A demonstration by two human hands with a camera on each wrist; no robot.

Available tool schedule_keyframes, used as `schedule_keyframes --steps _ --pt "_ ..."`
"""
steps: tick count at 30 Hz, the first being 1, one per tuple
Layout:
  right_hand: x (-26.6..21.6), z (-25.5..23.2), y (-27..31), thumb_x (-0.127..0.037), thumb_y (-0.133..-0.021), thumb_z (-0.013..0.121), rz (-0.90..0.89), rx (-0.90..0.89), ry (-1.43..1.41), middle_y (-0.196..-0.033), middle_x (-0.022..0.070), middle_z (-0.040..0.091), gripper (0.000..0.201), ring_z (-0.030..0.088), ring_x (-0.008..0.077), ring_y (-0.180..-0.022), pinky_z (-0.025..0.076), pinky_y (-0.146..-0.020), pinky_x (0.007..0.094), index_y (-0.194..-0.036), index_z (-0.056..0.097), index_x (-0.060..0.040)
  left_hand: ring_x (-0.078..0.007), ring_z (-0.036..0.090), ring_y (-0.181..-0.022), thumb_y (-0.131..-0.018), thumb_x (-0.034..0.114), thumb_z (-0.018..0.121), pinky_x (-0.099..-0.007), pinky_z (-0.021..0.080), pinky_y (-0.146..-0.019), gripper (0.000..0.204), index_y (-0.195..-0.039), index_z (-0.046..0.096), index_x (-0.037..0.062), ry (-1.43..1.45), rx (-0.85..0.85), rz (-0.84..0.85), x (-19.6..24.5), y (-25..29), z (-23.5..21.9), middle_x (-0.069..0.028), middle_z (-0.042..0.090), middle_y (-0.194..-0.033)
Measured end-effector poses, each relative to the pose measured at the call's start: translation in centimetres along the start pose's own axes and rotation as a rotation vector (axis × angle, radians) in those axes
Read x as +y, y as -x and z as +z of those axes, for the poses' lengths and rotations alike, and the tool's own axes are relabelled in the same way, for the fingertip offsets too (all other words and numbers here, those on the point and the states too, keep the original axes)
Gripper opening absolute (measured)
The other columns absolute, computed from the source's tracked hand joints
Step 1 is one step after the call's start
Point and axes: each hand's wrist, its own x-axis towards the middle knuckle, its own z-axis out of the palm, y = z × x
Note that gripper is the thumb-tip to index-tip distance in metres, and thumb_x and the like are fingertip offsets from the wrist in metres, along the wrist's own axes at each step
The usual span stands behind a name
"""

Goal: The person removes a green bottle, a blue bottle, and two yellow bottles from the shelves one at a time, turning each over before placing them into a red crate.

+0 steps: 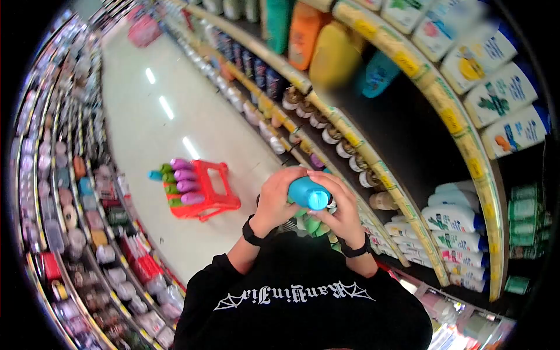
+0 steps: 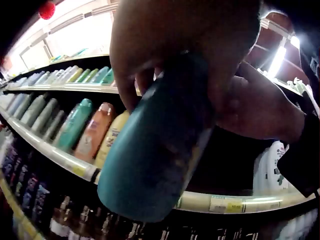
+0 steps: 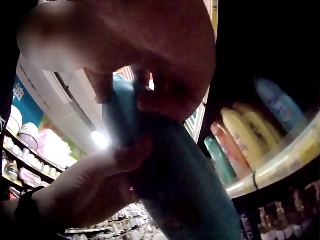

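Note:
A blue bottle [image 1: 309, 193] stands cap toward the head camera between both hands, its body also filling the middle of the left wrist view [image 2: 150, 150] and the right wrist view [image 3: 180, 180]. The left hand [image 1: 275, 198] curls round one side of it near the top. From the other side the right hand [image 1: 341, 207] holds it, fingers wrapped over the far side and thumb near the cap. Green items show partly below the hands; what they rest on is hidden.
Shelves of bottles [image 1: 335, 55] run along the right, with yellow price strips [image 1: 408, 61]. A red stool [image 1: 219, 195] with purple and green bottles [image 1: 185, 185] on it stands on the pale floor [image 1: 134, 116]. Packed shelves line the left; a pink bundle [image 1: 144, 31] lies farther down the aisle.

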Motion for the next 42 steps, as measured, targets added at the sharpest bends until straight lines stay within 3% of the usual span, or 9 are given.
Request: schedule_keyframes --steps 6,10,16,26,30,39,42 --pt "-1.8 5.8 -0.2 -0.022 -0.083 0.072 0.039 -0.23 -0.112 -0.126 0.0158 0.061 0.051 0.062 0.0345 -0.112 0.05 -0.093 0.0406 -0.129 0.057 -0.0063 -0.036 0.063 -0.103 -0.066 0.007 0.08 -0.0421 0.05 -0.088 0.059 -0.118 0.054 0.0064 -0.107 0.048 -0.367 2.3 6.9 -5.2 -0.014 0.064 -0.112" --pt "-4.0 9.5 -0.3 -0.021 -0.086 0.068 0.021 -0.333 -0.172 -0.122 0.0164 0.062 0.047 0.063 0.0346 -0.109 0.05 -0.091 0.0403 -0.128 0.057 -0.0044 -0.0364 0.063 -0.101 -0.068 0.011 0.082 -0.0423 0.05 -0.086 0.06 -0.119 0.052 0.0057 -0.138 0.13 -0.448 3.2 10.9 -8.1 -0.0158 0.063 -0.109" --pt "-8.6 16.6 0.7 -0.02 -0.087 0.067 -0.11 -0.383 -0.164 -0.116 0.0159 0.064 0.044 0.065 0.0363 -0.101 0.052 -0.084 0.0409 -0.127 0.055 -0.0061 -0.0377 0.064 -0.098 -0.07 0.02 0.085 -0.043 0.051 -0.082 0.064 -0.12 0.049 0.0044 -0.157 0.245 -0.519 4.9 17.1 -13.9 -0.0187 0.064 -0.106" --pt "-17.6 31.5 5.9 -0.02 -0.087 0.067 -0.197 -0.497 -0.258 -0.113 0.0163 0.064 0.041 0.065 0.0374 -0.097 0.053 -0.082 0.0405 -0.123 0.055 -0.0053 -0.0381 0.064 -0.097 -0.074 0.025 0.085 -0.0426 0.052 -0.08 0.064 -0.121 0.048 0.0037 -0.301 0.368 -0.551 8.8 30.5 -26.4 -0.0195 0.064 -0.106" --pt "-20.6 37.0 7.9 -0.019 -0.088 0.065 -0.262 -0.53 -0.257 -0.111 0.016 0.064 0.039 0.065 0.0377 -0.096 0.053 -0.079 0.0404 -0.123 0.054 -0.0053 -0.0381 0.064 -0.097 -0.074 0.027 0.084 -0.0427 0.052 -0.08 0.064 -0.121 0.048 0.0031 -0.318 0.422 -0.674 10.7 35.4 -30.3 -0.0196 0.064 -0.107" --pt "-25.8 44.4 8.4 -0.021 -0.089 0.065 -0.312 -0.789 -0.344 -0.109 0.015 0.062 0.039 0.064 0.0351 -0.095 0.052 -0.079 0.0389 -0.122 0.054 -0.0052 -0.039 0.063 -0.097 -0.073 0.025 0.084 -0.0427 0.051 -0.08 0.061 -0.119 0.049 0.0031 -0.328 0.633 -0.76 12.4 42.6 -35.2 -0.0195 0.063 -0.106" --pt "-27.0 45.8 7.4 -0.021 -0.089 0.066 -0.253 -0.929 -0.362 -0.11 0.0153 0.063 0.039 0.064 0.0347 -0.096 0.052 -0.081 0.0382 -0.123 0.054 -0.0049 -0.0394 0.062 -0.096 -0.074 0.024 0.083 -0.0429 0.05 -0.078 0.06 -0.118 0.049 0.0032 -0.364 0.66 -0.753 12.2 43.7 -36.5 -0.0192 0.063 -0.106"
